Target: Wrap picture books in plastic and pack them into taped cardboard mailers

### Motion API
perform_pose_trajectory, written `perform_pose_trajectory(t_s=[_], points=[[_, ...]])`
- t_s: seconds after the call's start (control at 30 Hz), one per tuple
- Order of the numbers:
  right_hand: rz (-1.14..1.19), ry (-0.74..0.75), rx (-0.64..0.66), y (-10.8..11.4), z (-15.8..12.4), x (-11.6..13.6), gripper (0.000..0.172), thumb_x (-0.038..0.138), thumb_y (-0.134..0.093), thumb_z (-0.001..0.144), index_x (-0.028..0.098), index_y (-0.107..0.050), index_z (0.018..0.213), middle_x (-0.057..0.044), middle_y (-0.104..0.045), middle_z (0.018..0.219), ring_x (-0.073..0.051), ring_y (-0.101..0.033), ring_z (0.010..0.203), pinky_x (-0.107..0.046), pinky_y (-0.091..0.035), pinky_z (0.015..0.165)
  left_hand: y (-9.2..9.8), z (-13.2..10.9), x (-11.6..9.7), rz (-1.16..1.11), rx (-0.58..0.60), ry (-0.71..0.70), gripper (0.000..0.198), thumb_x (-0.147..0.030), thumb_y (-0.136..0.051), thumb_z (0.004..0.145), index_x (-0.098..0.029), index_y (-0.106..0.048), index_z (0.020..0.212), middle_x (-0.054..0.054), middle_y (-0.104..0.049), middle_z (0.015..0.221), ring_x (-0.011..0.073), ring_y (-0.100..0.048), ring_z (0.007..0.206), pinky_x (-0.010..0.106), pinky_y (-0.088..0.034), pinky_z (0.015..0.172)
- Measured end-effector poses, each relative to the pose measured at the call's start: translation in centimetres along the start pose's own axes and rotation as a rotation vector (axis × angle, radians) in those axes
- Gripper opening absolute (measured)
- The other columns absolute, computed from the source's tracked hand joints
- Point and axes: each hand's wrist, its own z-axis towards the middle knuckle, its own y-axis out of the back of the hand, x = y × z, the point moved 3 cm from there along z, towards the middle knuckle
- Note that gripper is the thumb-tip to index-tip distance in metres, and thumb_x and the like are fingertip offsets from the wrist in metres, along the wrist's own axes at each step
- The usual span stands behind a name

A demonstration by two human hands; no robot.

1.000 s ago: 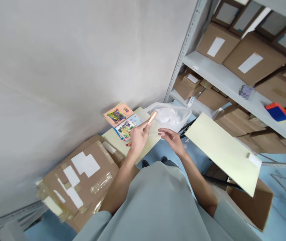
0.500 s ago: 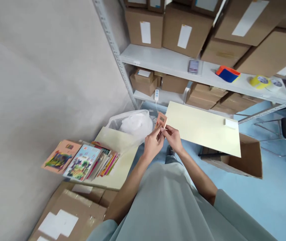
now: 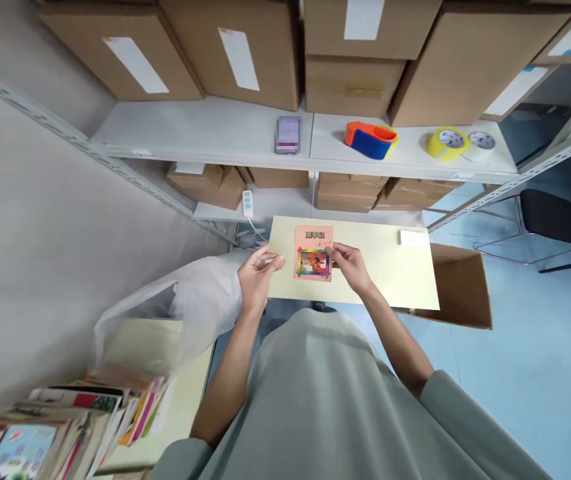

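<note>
A small orange booklet (image 3: 314, 253) with a colourful picture on its cover faces up over a pale yellow board (image 3: 390, 273). My right hand (image 3: 349, 265) pinches the booklet's right edge with thumb and fingers. Whether the booklet rests on the board or hovers just above it, I cannot tell. My left hand (image 3: 257, 272) is just left of the board's edge, a little apart from the booklet, its fingers loosely spread and holding nothing.
An open cardboard box (image 3: 463, 290) sits under the board's right end. A white plastic bag (image 3: 190, 303) and a stack of picture books (image 3: 65, 413) lie to my left. The metal shelf (image 3: 205, 130) ahead carries cartons, a tape dispenser (image 3: 369, 139) and tape rolls (image 3: 444, 142). A chair (image 3: 555, 217) stands at right.
My view swung right from the wall to the shelf. The booklet passed from my left hand into my right and now lies face up over the board; my left hand has let go.
</note>
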Motion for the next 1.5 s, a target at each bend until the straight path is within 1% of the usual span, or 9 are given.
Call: perform_pose_trajectory(t_s=[0.13,0.3,0.47,0.6,0.83,1.03,1.2,1.37,1.5], points=[[0.048,-0.028,-0.007,3.1,1.5,0.4,0.064,0.081,-0.087,0.082,0.023,-0.089,0.107,-0.004,-0.087,0.104,-0.026,-0.080,0.094,-0.044,-0.072,0.088,-3.3,0.8,-0.1,0.091,0.054,0.071,0.069,-0.065,-0.101,0.068,-0.016,-0.087,0.115,0.008,-0.084,0.096,0.0167,-0.075,0.065,0.029,-0.063,0.066],[0.106,-0.037,0.011,4.8,2.9,0.1,0.065,0.081,-0.088,0.081,0.023,-0.089,0.109,-0.005,-0.087,0.103,-0.026,-0.081,0.092,-0.044,-0.071,0.087,-6.4,1.6,0.0,0.079,0.234,0.129,0.078,-0.084,-0.089,0.076,-0.016,-0.086,0.113,0.012,-0.084,0.090,0.0282,-0.084,0.087,0.040,-0.069,0.085],[0.109,-0.027,0.020,5.5,3.7,0.2,0.064,0.081,-0.088,0.081,0.023,-0.089,0.106,-0.005,-0.087,0.098,-0.026,-0.080,0.089,-0.042,-0.070,0.085,-9.1,1.6,-0.7,0.000,0.508,0.225,0.066,-0.074,-0.095,0.075,-0.018,-0.087,0.110,0.016,-0.086,0.118,0.0319,-0.083,0.109,0.040,-0.068,0.095],[0.079,-0.022,0.037,5.6,4.5,-0.2,0.063,0.081,-0.085,0.085,0.022,-0.087,0.107,-0.005,-0.087,0.097,-0.026,-0.080,0.089,-0.044,-0.070,0.086,-10.1,1.7,-0.6,0.030,0.520,0.228,0.054,-0.059,-0.102,0.067,-0.020,-0.088,0.102,0.012,-0.087,0.107,0.0291,-0.083,0.102,0.037,-0.066,0.089],[-0.193,0.180,-0.297,4.4,4.8,-0.9,0.059,0.075,-0.078,0.093,0.026,-0.082,0.125,-0.015,-0.080,0.141,-0.033,-0.081,0.119,-0.049,-0.068,0.101,-9.9,1.6,0.5,0.114,0.326,0.090,0.050,-0.058,-0.094,0.078,-0.019,-0.088,0.108,0.010,-0.088,0.109,0.0272,-0.084,0.092,0.036,-0.068,0.079],[-0.289,0.123,-0.135,0.2,3.3,-1.8,0.047,0.070,-0.075,0.098,0.027,-0.083,0.116,-0.009,-0.087,0.112,-0.033,-0.085,0.105,-0.041,-0.068,0.090,-10.6,-0.8,0.6,0.282,0.349,-0.114,0.043,-0.046,-0.083,0.093,-0.026,-0.088,0.129,0.007,-0.083,0.139,0.0342,-0.082,0.122,0.049,-0.071,0.103],[-0.432,0.120,-0.167,1.1,3.9,-1.6,0.055,0.072,-0.060,0.101,0.023,-0.068,0.079,-0.001,-0.067,0.068,-0.019,-0.065,0.068,-0.029,-0.052,0.066,-9.9,-1.0,1.9,0.253,0.477,-0.130,0.036,-0.038,-0.079,0.090,-0.024,-0.089,0.122,0.008,-0.081,0.144,0.0342,-0.076,0.138,0.047,-0.068,0.111],[-0.151,0.069,-0.021,2.7,5.1,-0.1,0.059,0.080,-0.075,0.087,0.021,-0.072,0.086,0.000,-0.066,0.072,-0.018,-0.061,0.070,-0.029,-0.052,0.065,-6.3,2.2,1.5,0.182,0.236,-0.107,0.035,-0.042,-0.085,0.086,-0.021,-0.086,0.115,0.012,-0.087,0.119,0.0276,-0.085,0.107,0.048,-0.066,0.110],[0.062,-0.019,0.064,3.1,5.2,0.7,0.059,0.079,-0.089,0.078,0.022,-0.078,0.089,-0.002,-0.074,0.080,-0.018,-0.065,0.072,-0.032,-0.059,0.071,-4.9,3.4,0.0,0.033,0.193,0.026,0.067,-0.051,-0.101,0.074,-0.021,-0.082,0.130,0.015,-0.085,0.129,0.0309,-0.084,0.114,0.047,-0.066,0.106]])
